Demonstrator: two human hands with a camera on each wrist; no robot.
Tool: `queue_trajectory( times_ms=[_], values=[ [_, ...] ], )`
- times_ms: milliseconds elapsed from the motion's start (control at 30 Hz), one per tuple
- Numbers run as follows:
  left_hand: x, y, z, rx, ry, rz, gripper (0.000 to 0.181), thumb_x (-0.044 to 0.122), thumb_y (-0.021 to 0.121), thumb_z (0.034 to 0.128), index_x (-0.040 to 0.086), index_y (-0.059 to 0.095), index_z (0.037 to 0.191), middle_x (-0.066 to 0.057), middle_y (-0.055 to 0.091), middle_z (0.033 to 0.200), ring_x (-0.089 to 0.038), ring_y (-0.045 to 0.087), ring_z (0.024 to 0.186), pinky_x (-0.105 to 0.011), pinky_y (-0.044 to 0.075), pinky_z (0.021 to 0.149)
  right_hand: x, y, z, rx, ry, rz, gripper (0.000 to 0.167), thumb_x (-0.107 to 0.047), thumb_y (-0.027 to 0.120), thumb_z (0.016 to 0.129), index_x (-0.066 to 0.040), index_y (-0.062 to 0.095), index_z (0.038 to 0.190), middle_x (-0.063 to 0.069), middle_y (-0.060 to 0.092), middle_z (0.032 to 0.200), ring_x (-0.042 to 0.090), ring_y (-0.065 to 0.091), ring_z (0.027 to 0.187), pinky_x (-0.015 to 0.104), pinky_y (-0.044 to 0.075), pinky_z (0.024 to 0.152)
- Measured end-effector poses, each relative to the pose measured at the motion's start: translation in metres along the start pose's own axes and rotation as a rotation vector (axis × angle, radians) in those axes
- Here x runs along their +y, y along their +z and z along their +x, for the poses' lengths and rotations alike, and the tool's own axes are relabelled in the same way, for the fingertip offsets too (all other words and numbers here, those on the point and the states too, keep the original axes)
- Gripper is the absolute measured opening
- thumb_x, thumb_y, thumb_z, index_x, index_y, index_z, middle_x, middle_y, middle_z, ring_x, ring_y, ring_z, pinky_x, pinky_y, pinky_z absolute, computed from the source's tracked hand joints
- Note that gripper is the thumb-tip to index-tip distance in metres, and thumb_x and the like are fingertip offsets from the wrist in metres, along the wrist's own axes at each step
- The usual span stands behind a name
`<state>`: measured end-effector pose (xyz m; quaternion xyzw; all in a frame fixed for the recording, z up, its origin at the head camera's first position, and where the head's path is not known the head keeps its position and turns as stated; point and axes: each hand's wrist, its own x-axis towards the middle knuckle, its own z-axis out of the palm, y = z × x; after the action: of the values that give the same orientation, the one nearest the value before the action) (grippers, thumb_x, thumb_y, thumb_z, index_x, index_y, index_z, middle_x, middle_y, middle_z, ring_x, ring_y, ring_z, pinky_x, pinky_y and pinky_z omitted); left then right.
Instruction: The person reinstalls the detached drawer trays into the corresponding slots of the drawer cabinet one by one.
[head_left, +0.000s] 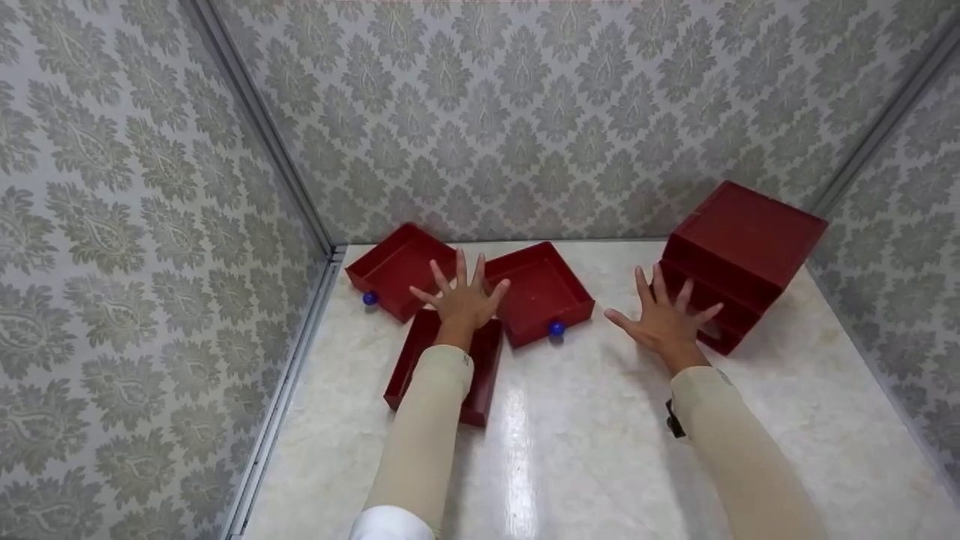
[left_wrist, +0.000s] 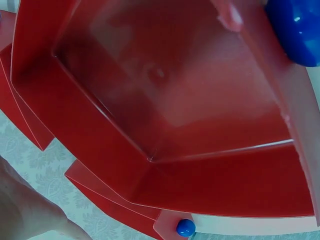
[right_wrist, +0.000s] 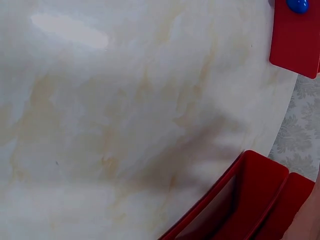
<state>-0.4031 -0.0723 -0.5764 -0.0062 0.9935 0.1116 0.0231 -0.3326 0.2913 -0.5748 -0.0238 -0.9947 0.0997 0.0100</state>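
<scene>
L hand [head_left: 461, 300], fingers spread, nothing held, above three drawers [head_left: 536, 296]; R hand [head_left: 666, 322] likewise, by cabinet [head_left: 750, 232] at table's [head_left: 600, 465] R rear. Handling, prob. best: drawers level, gripped by opp. walls, clear of knobs [head_left: 556, 328].

Deep red and blue against leafy grey

The cabinet [head_left: 750, 232] is deep red; leftward from it, the nearest drawer [head_left: 534, 292], middle drawer [head_left: 487, 379] and farthest drawer [head_left: 401, 266] share that colour. The nearest knob [head_left: 556, 328] and far knob [head_left: 370, 298] are glossy blue. Behind the cabinet, pale wallpaper [head_left: 525, 127] repeats grey-beige leaf motifs; beneath it, the whitish tabletop [head_left: 585, 435] carries tan marbling. In front of it, the right sleeve [head_left: 739, 450] is beige.
</scene>
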Motion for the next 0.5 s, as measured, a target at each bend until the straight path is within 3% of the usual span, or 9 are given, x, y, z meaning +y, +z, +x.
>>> queue_trajectory(
  times_ms=[67,133,200,267,300,400,500],
  values=[
    [0.002,0.001,0.001,-0.005,0.002,0.009,0.087,0.094,0.004,0.0817,0.052,-0.021,0.153,0.009,-0.035,0.165,-0.044,-0.042,0.143,-0.083,-0.030,0.091,-0.005,-0.006,-0.001,0.049,-0.016,-0.017,0.107,-0.094,0.031,0.082,-0.035,-0.004,0.164,0.014,0.003,0.173,0.061,0.005,0.151,0.090,-0.013,0.096],
    [0.005,0.001,0.003,-0.008,0.006,0.013,0.086,0.094,0.003,0.0815,0.052,-0.022,0.152,0.008,-0.036,0.164,-0.044,-0.043,0.143,-0.083,-0.030,0.091,-0.010,-0.016,-0.003,0.169,-0.048,-0.018,0.103,-0.090,0.034,0.086,-0.030,0.009,0.165,0.019,0.040,0.159,0.055,0.042,0.137,0.085,0.014,0.107],
    [0.009,0.001,0.003,-0.004,0.018,0.007,0.087,0.094,0.003,0.0817,0.052,-0.021,0.153,0.007,-0.036,0.164,-0.045,-0.042,0.143,-0.083,-0.029,0.091,-0.014,-0.032,-0.005,0.342,-0.077,0.008,0.092,-0.080,0.040,0.092,-0.021,0.028,0.161,0.022,0.065,0.123,0.047,0.065,0.102,0.070,0.044,0.097],
    [0.012,0.001,0.005,-0.001,0.026,0.005,0.087,0.094,0.004,0.0820,0.051,-0.019,0.154,0.006,-0.034,0.165,-0.045,-0.041,0.144,-0.083,-0.029,0.091,-0.014,-0.054,-0.005,0.528,-0.078,0.075,0.078,-0.068,0.046,0.097,-0.013,0.043,0.151,0.020,0.068,0.095,0.040,0.063,0.074,0.059,0.055,0.075],
    [0.014,0.000,0.005,0.002,0.028,0.006,0.087,0.094,0.004,0.0823,0.051,-0.019,0.154,0.006,-0.033,0.166,-0.046,-0.039,0.145,-0.084,-0.028,0.092,-0.011,-0.066,-0.004,0.607,-0.068,0.126,0.071,-0.063,0.049,0.098,-0.010,0.047,0.146,0.020,0.067,0.089,0.038,0.062,0.069,0.056,0.055,0.068],
    [0.020,-0.001,0.006,0.012,0.030,0.008,0.086,0.092,0.005,0.0840,0.050,-0.014,0.156,0.005,-0.027,0.168,-0.045,-0.033,0.149,-0.083,-0.025,0.098,0.005,-0.104,-0.002,0.719,0.032,0.265,0.064,-0.058,0.048,0.100,-0.011,0.047,0.142,0.020,0.067,0.114,0.039,0.064,0.093,0.062,0.054,0.079],
    [0.032,-0.006,0.006,0.045,0.057,0.000,0.086,0.087,0.008,0.0896,0.042,0.001,0.163,0.001,-0.014,0.173,-0.045,-0.021,0.155,-0.081,-0.015,0.108,0.034,-0.134,-0.001,0.708,0.171,0.323,0.070,-0.061,0.044,0.100,-0.010,0.041,0.148,0.021,0.057,0.137,0.042,0.055,0.122,0.066,0.047,0.093]
  ],
)
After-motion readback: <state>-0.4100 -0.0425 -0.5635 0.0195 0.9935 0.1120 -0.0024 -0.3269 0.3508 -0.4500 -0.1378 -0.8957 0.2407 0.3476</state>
